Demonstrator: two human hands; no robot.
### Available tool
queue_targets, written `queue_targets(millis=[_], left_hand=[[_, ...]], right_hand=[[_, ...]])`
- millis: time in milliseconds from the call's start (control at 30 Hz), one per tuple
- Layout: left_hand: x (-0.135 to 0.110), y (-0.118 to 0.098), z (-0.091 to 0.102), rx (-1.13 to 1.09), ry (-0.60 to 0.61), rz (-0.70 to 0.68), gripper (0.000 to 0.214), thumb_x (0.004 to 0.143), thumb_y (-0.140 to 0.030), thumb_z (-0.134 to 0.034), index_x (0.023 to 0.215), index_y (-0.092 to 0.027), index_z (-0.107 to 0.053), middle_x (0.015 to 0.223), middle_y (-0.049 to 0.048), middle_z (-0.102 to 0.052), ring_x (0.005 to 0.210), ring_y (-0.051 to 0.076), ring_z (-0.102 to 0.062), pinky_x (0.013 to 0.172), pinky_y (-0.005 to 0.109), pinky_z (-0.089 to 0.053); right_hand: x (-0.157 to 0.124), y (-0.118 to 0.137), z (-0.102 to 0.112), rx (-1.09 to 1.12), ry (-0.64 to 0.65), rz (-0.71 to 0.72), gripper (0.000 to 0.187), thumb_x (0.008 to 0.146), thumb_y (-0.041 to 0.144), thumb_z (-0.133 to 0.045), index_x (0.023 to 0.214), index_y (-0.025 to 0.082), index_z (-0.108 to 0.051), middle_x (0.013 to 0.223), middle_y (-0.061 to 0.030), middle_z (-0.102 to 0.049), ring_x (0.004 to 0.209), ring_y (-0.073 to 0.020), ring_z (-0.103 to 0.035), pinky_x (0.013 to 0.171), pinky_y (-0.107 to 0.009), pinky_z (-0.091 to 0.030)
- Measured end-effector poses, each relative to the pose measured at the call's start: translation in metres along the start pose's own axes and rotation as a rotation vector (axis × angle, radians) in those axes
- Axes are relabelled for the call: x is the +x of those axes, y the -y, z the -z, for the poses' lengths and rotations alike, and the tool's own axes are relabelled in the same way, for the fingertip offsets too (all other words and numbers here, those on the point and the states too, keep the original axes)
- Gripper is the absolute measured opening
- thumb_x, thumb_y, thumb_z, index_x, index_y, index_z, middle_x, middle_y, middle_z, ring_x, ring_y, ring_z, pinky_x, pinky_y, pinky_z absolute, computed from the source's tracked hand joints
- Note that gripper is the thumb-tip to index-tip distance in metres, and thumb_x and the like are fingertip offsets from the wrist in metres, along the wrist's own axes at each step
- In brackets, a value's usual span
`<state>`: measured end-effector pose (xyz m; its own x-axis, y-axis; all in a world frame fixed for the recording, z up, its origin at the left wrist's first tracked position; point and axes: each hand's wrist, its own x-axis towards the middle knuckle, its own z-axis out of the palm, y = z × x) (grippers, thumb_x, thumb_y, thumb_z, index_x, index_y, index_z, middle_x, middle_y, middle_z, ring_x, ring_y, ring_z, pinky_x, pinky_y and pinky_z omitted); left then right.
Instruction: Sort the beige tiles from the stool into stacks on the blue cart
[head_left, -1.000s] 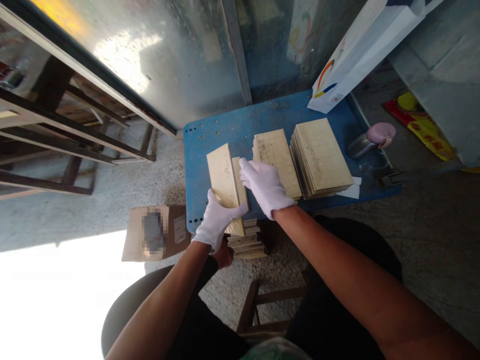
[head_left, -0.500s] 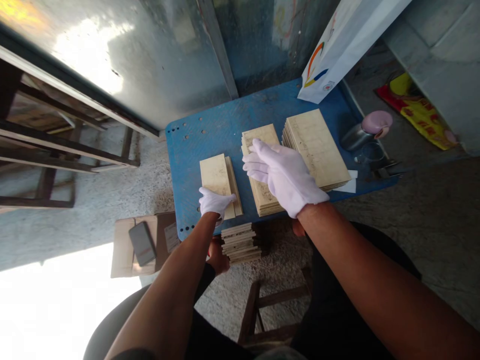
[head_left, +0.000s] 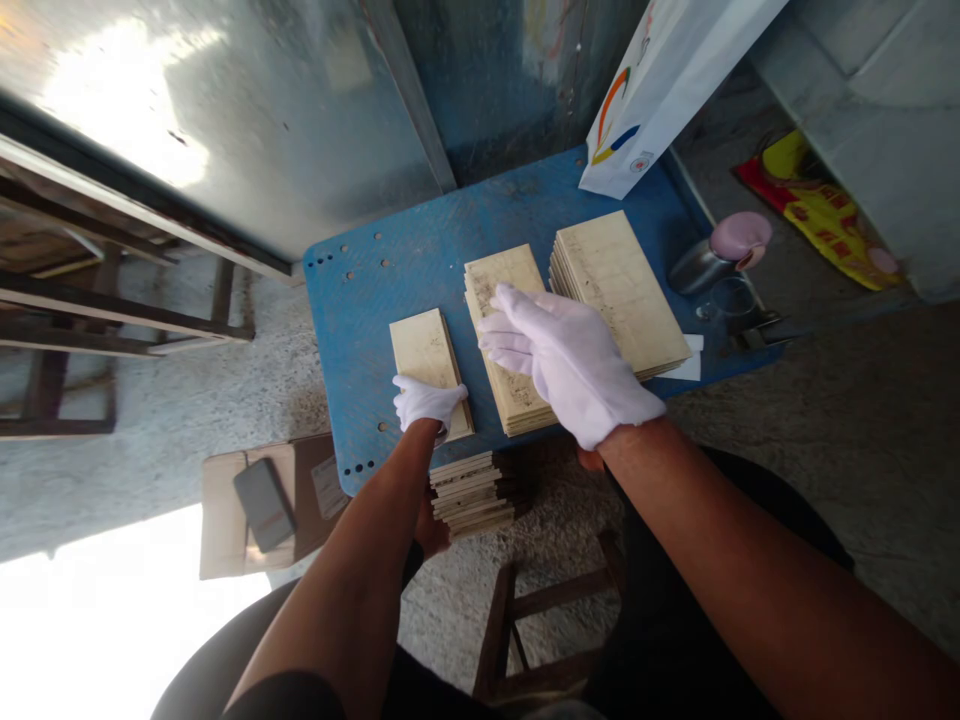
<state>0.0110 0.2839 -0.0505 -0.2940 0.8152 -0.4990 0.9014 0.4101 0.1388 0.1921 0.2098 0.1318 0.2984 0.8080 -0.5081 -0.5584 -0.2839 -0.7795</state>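
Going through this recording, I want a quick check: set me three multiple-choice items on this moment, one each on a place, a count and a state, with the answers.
1. Where is the right hand?
A. On the middle stack of pale boards
B. On the paper bag
C. On the cardboard box

2. How many stacks of boards lie on the blue table?
A. Two
B. Three
C. Five

3. What covers the left hand?
A. Nothing, it is bare
B. A blue rubber glove
C. A white glove

Answers:
1. A, its gloved fingers lie across that stack.
2. B, a left, a middle and a right stack sit side by side.
3. C, white covers the hand up to the wrist.
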Motion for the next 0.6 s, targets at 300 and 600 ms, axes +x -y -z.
queue_targets(millis=[300,600], left_hand=[[0.001,0.004,-0.012,-0.015,-0.017,0.003,0.118,0.05,-0.053,-0.079,0.14,-0.013,-0.016,0.133,0.0277,-0.038,0.125,0.043,-0.042,0.092,0.051,-0.045],[-0.014,0.019,0.003,-0.06,-0.032,-0.113,0.118,0.055,-0.06,-0.076,0.142,-0.006,-0.018,0.14,0.0273,-0.035,0.13,0.038,-0.039,0.102,0.044,-0.041]], right_hand=[[-0.003,0.001,-0.005,0.041,-0.016,-0.026,0.036,0.077,0.052,-0.069,0.083,0.017,-0.064,0.07,-0.0036,-0.062,0.072,-0.0151,-0.063,0.071,-0.028,-0.053],[-0.004,0.002,-0.009,0.076,-0.016,-0.05,0.028,0.083,0.044,-0.066,0.079,0.017,-0.059,0.069,-0.001,-0.06,0.069,-0.0133,-0.063,0.072,-0.027,-0.053]])
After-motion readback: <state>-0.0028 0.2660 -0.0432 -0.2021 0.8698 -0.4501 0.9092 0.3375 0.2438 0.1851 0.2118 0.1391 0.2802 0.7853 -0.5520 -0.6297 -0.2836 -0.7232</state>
